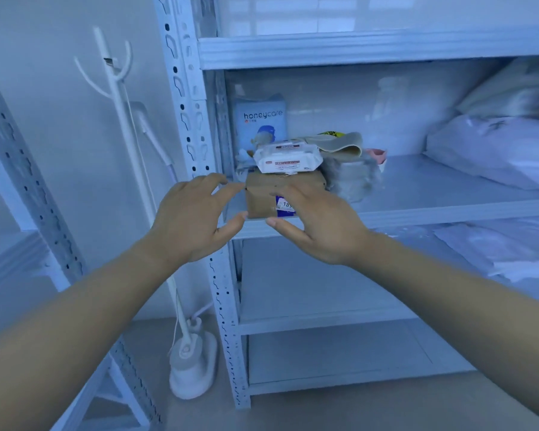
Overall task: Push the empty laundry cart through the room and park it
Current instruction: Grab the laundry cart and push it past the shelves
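Storeroom shelf [448, 213] | left hand [193, 219] and right hand [318, 225] spread open, flanking box [260, 194], contact unclear | cart out of view | step: seemingly a side errand, not pushing | next: find cart, grip its handle

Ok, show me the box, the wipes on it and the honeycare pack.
box [260, 196]: head view, bare brown front, left of the label.
wipes [285, 161]: head view, middle of the white pack's front.
honeycare pack [262, 118]: head view, on the printed name.
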### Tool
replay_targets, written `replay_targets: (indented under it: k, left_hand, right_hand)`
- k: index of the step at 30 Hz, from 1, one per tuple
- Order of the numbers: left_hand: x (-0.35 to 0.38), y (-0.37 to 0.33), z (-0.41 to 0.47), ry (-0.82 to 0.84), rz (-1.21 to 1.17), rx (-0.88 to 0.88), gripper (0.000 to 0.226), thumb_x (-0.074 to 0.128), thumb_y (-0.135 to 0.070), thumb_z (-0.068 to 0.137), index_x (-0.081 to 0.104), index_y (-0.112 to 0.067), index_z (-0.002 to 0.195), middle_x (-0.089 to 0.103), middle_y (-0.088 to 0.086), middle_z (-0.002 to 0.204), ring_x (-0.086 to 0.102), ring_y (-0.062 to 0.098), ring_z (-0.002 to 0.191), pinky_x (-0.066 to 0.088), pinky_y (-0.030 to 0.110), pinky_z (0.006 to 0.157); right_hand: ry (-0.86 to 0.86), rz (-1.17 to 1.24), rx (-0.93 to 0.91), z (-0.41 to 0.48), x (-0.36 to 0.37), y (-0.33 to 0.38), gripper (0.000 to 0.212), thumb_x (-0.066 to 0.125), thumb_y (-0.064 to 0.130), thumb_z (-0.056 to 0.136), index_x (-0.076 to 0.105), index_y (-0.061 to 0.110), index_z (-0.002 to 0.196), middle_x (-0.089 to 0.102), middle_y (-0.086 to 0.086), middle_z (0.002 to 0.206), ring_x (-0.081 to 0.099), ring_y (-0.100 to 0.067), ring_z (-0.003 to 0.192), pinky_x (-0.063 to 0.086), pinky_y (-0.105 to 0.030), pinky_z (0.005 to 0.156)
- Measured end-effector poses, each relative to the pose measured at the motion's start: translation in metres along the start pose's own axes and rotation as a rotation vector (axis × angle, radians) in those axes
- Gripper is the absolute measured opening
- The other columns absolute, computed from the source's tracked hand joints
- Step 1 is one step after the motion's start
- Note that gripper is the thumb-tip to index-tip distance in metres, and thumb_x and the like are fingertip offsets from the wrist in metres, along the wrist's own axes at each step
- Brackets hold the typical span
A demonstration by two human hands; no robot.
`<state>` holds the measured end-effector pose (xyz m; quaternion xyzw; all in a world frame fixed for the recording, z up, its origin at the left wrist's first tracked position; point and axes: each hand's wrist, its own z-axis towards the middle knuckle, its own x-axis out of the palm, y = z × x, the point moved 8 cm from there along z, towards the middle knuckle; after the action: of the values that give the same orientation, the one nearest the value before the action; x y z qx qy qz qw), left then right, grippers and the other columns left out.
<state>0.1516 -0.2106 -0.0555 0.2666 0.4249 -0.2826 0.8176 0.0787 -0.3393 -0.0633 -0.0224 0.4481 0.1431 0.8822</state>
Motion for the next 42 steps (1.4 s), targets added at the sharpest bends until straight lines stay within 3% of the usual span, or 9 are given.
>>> replay_targets:
  k: [2, 9, 15, 20, 27, 31, 42]
  left_hand:
    - [0.013, 0.001, 0.016, -0.004, -0.037, 0.035, 0.071, 0.017, -0.059, 0.082, 0.048, -0.022, 0.133, 0.055, 0.006, 0.128, 0.054, 0.028, 0.113, 0.042, 0.039, 0.088]
    - [0.057, -0.005, 0.067, 0.025, -0.144, 0.197, 0.067, 0.023, -0.058, 0.081, 0.048, -0.022, 0.132, 0.054, 0.003, 0.131, 0.054, 0.026, 0.114, 0.044, 0.041, 0.088]
    - [0.093, -0.019, 0.1, 0.033, -0.206, 0.345, 0.066, 0.021, -0.059, 0.082, 0.049, -0.023, 0.129, 0.054, 0.0, 0.127, 0.051, 0.023, 0.114, 0.042, 0.035, 0.085]
    - [0.114, -0.05, 0.117, 0.02, -0.323, 0.469, 0.053, 0.033, -0.052, 0.086, 0.052, -0.022, 0.126, 0.057, 0.001, 0.123, 0.054, 0.024, 0.109, 0.043, 0.037, 0.085]
    - [0.138, -0.134, 0.126, 0.064, -0.484, 0.678, 0.067, 0.019, -0.057, 0.083, 0.052, -0.021, 0.128, 0.058, 0.002, 0.122, 0.054, 0.025, 0.112, 0.041, 0.038, 0.089]
    - [0.148, -0.192, 0.123, 0.076, -0.545, 0.802, 0.064, 0.023, -0.055, 0.084, 0.057, -0.017, 0.123, 0.062, 0.004, 0.117, 0.059, 0.027, 0.107, 0.042, 0.041, 0.09]
    - [0.141, -0.377, 0.118, 0.129, -0.682, 1.056, 0.069, 0.017, -0.059, 0.082, 0.054, -0.021, 0.125, 0.06, 0.001, 0.118, 0.056, 0.025, 0.11, 0.043, 0.039, 0.088]
  right_hand:
    - [0.007, -0.029, 0.034, 0.003, 0.008, -0.014, 0.046, 0.045, 0.047, 0.093, 0.049, 0.016, 0.127, 0.058, -0.002, 0.122, 0.055, -0.022, 0.104, 0.042, -0.032, 0.071]
    - [0.073, -0.114, 0.208, 0.007, 0.036, -0.057, 0.044, 0.042, 0.047, 0.094, 0.052, 0.017, 0.125, 0.058, -0.002, 0.119, 0.055, -0.025, 0.1, 0.045, -0.04, 0.081]
    - [0.06, -0.159, 0.35, -0.001, 0.048, -0.083, 0.041, 0.046, 0.043, 0.095, 0.052, 0.017, 0.125, 0.061, -0.005, 0.117, 0.056, -0.026, 0.103, 0.044, -0.039, 0.084]
    - [0.065, -0.221, 0.515, -0.028, 0.048, -0.106, 0.045, 0.044, 0.046, 0.094, 0.054, 0.013, 0.124, 0.062, -0.006, 0.115, 0.057, -0.026, 0.105, 0.043, -0.037, 0.087]
    - [0.087, -0.304, 0.759, -0.095, 0.031, -0.135, 0.042, 0.042, 0.046, 0.095, 0.056, 0.014, 0.119, 0.062, -0.004, 0.117, 0.057, -0.024, 0.105, 0.044, -0.036, 0.085]
    - [0.085, -0.35, 0.899, -0.147, 0.019, -0.151, 0.041, 0.043, 0.045, 0.095, 0.057, 0.014, 0.118, 0.062, -0.004, 0.115, 0.058, -0.024, 0.101, 0.042, -0.035, 0.083]
    - [0.011, -0.452, 1.141, -0.279, -0.056, -0.199, 0.037, 0.045, 0.044, 0.095, 0.062, 0.013, 0.108, 0.063, -0.001, 0.103, 0.056, -0.018, 0.087, 0.034, -0.029, 0.065]
